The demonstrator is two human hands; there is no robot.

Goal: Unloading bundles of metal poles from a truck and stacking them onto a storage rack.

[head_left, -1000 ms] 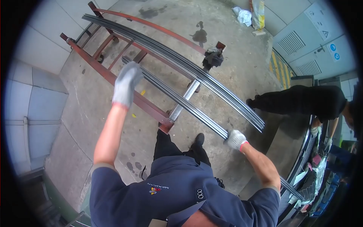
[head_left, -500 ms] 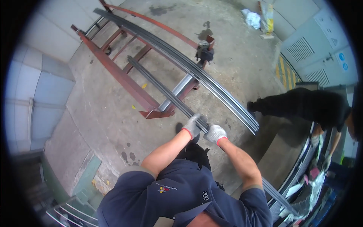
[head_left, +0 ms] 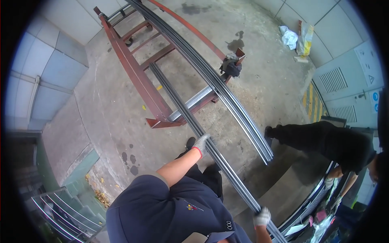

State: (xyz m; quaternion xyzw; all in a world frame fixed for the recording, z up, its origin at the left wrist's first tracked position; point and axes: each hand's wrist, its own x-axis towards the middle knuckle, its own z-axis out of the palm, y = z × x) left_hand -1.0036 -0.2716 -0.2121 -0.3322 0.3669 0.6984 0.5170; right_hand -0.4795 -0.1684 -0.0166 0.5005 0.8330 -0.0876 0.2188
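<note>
My left hand (head_left: 201,145), in a grey-white knit glove with a red cuff, is closed round a bundle of long grey metal bars (head_left: 231,172). Farther down the same bundle, at the lower right, my gloved right hand (head_left: 262,217) grips it. The bars slant from far left to near right across my front; their far part crosses the silver crossbar (head_left: 196,100) of a red-brown steel rack (head_left: 137,83). A second bundle of long bars (head_left: 233,103) lies on the rack to the right, apart from the one I hold.
Dark cloth (head_left: 231,65) wraps a rack post. At right, a person in black (head_left: 324,139) bends over a long stack of parts. Grey cabinets (head_left: 344,85) stand behind them. A stair railing (head_left: 60,214) is at lower left. A white bag (head_left: 288,37) lies by the far wall.
My right hand has moved from close beside my left hand to well down the bars at the lower right. My left hand stays on the bundle. The whole view has shifted somewhat.
</note>
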